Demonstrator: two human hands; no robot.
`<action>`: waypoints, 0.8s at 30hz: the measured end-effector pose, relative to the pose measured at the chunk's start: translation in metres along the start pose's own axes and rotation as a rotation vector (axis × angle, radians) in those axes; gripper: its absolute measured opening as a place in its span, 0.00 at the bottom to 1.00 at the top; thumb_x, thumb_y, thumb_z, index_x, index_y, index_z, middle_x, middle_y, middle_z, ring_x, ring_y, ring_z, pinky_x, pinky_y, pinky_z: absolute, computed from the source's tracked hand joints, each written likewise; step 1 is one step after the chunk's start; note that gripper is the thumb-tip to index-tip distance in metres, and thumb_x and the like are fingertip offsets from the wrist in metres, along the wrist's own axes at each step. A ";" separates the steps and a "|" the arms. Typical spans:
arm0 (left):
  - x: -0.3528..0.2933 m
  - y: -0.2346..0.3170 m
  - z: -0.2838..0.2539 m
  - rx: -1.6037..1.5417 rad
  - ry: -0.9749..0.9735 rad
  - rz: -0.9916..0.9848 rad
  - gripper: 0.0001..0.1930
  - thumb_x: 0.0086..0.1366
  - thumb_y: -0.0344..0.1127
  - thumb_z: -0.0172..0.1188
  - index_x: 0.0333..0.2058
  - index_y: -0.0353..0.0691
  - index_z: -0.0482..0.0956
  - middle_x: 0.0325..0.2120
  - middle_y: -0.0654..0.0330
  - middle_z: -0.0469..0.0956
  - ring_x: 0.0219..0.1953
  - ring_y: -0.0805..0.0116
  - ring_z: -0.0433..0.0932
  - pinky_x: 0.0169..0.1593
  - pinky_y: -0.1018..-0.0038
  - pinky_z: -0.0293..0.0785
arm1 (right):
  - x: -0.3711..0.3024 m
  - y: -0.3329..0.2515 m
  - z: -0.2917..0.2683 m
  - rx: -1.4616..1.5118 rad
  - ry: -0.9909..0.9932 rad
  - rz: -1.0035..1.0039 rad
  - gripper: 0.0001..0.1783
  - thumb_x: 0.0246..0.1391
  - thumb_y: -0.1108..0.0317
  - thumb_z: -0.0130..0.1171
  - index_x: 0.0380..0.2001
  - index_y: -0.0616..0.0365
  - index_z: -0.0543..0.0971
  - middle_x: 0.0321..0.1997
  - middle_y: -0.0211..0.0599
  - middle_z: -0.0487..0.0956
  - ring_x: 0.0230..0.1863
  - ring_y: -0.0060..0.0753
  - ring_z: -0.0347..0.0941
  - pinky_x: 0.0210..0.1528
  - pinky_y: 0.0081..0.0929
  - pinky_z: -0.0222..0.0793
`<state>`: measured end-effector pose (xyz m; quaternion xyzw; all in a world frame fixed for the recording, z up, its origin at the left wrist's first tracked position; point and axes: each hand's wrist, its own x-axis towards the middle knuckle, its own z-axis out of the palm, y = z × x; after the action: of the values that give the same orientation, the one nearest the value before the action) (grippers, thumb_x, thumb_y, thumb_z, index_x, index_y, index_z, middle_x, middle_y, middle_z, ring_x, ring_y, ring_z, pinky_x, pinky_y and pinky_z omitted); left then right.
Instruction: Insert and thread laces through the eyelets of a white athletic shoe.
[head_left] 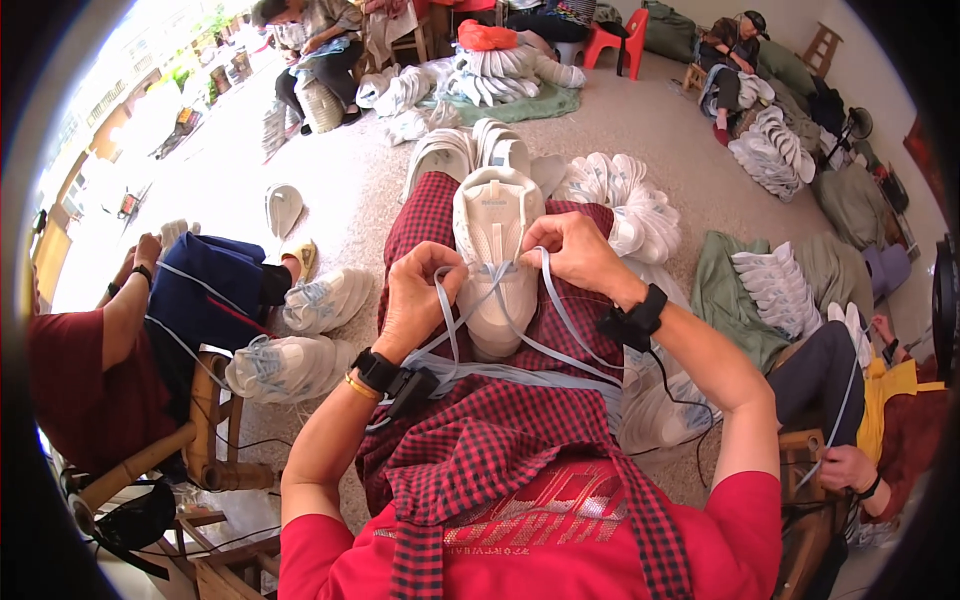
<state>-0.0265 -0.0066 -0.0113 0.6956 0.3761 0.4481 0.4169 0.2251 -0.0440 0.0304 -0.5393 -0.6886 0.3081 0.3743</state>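
Far left: one seated co-worker in dark red, navy cloth over the lap, beside a bamboo chair.

Next, on the floor: two white shoes with blue laces, one just behind the other.

Left hand: black wristband and yellow bracelet at the wrist; thumb and fingers together, pinched on a strand of pale blue lace at the shoe's left side.

Centre: one white shoe, on the wearer's lap between the thighs, the lace crossing its front. Below it, a bundle of loose blue laces lies across a red-and-black checked apron.

Right hand: black wristband; fingers drawn together on another strand at the shoe's right side, their exact grip partly hidden, so far as one can judge.

Right: a fanned row of white shoes near the knee; green cloth; a further white stack beside it.

Far right: a second co-worker, yellow cloth at the front.
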 end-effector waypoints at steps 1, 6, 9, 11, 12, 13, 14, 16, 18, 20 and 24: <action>0.001 0.000 0.000 -0.018 -0.014 -0.007 0.04 0.59 0.25 0.65 0.33 0.33 0.79 0.25 0.66 0.80 0.28 0.81 0.76 0.32 0.82 0.73 | 0.001 0.004 -0.002 0.049 -0.064 0.032 0.08 0.53 0.70 0.67 0.34 0.64 0.82 0.31 0.31 0.83 0.32 0.20 0.78 0.40 0.23 0.75; 0.006 0.001 -0.005 -0.006 0.005 0.005 0.07 0.57 0.25 0.64 0.35 0.32 0.79 0.29 0.63 0.81 0.32 0.79 0.79 0.36 0.80 0.75 | 0.006 0.010 0.001 0.101 -0.052 0.032 0.09 0.53 0.69 0.68 0.35 0.63 0.83 0.33 0.31 0.83 0.35 0.20 0.78 0.43 0.22 0.75; 0.016 0.006 -0.002 0.043 0.014 -0.020 0.10 0.56 0.27 0.65 0.36 0.31 0.78 0.29 0.60 0.82 0.33 0.75 0.80 0.37 0.78 0.76 | 0.010 0.016 -0.006 0.179 -0.069 0.014 0.09 0.52 0.70 0.68 0.35 0.63 0.83 0.33 0.30 0.83 0.35 0.19 0.78 0.42 0.22 0.75; 0.023 0.003 0.006 0.011 0.011 0.088 0.07 0.54 0.25 0.63 0.32 0.34 0.78 0.26 0.62 0.80 0.30 0.76 0.78 0.37 0.77 0.74 | 0.008 0.022 -0.015 0.118 -0.027 -0.026 0.08 0.51 0.70 0.68 0.33 0.62 0.84 0.31 0.30 0.83 0.32 0.17 0.76 0.37 0.21 0.73; 0.028 0.000 0.008 0.000 -0.017 0.177 0.06 0.54 0.26 0.63 0.31 0.34 0.77 0.25 0.63 0.78 0.30 0.76 0.76 0.36 0.77 0.73 | 0.007 0.017 -0.017 0.022 0.026 -0.028 0.08 0.48 0.68 0.69 0.31 0.61 0.85 0.28 0.28 0.83 0.30 0.15 0.74 0.34 0.21 0.72; 0.032 -0.003 0.008 0.055 -0.070 0.205 0.06 0.54 0.28 0.63 0.28 0.35 0.74 0.22 0.65 0.72 0.29 0.75 0.71 0.34 0.75 0.69 | 0.005 0.020 -0.018 0.000 0.058 -0.081 0.10 0.44 0.65 0.70 0.30 0.59 0.86 0.25 0.28 0.83 0.29 0.16 0.76 0.33 0.22 0.72; 0.033 0.002 0.013 -0.018 -0.114 0.135 0.08 0.54 0.30 0.63 0.25 0.38 0.71 0.21 0.67 0.68 0.27 0.75 0.67 0.31 0.74 0.66 | 0.008 0.034 -0.016 -0.076 0.098 -0.146 0.11 0.43 0.63 0.70 0.30 0.57 0.87 0.25 0.32 0.84 0.28 0.20 0.78 0.33 0.25 0.73; 0.029 0.012 0.007 -0.018 -0.090 0.074 0.10 0.53 0.30 0.63 0.24 0.40 0.67 0.20 0.69 0.65 0.24 0.76 0.65 0.29 0.75 0.64 | 0.021 0.031 -0.002 0.011 0.091 -0.225 0.13 0.40 0.61 0.71 0.29 0.58 0.86 0.26 0.40 0.84 0.27 0.29 0.79 0.32 0.30 0.74; 0.038 -0.009 -0.009 0.024 -0.131 0.137 0.10 0.55 0.31 0.61 0.24 0.40 0.67 0.20 0.68 0.67 0.24 0.75 0.67 0.27 0.75 0.63 | 0.037 0.040 0.009 0.082 0.045 -0.291 0.12 0.36 0.65 0.72 0.28 0.58 0.86 0.24 0.36 0.83 0.25 0.28 0.78 0.29 0.30 0.73; 0.043 -0.016 -0.007 0.126 -0.102 0.269 0.11 0.60 0.34 0.61 0.25 0.39 0.68 0.17 0.63 0.67 0.19 0.72 0.65 0.24 0.72 0.62 | 0.046 0.047 0.019 0.085 0.065 -0.196 0.12 0.32 0.68 0.74 0.25 0.58 0.86 0.23 0.34 0.83 0.25 0.26 0.78 0.29 0.28 0.72; 0.034 0.030 -0.002 0.390 -0.238 0.183 0.10 0.59 0.27 0.62 0.40 0.34 0.77 0.21 0.59 0.77 0.24 0.68 0.73 0.29 0.67 0.71 | 0.038 0.041 0.010 -0.093 -0.007 -0.207 0.11 0.30 0.74 0.71 0.24 0.56 0.87 0.22 0.34 0.83 0.24 0.28 0.78 0.26 0.29 0.71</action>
<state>-0.0132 0.0130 0.0269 0.8420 0.3391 0.3177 0.2741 0.2323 0.0021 -0.0025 -0.4809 -0.7555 0.2373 0.3764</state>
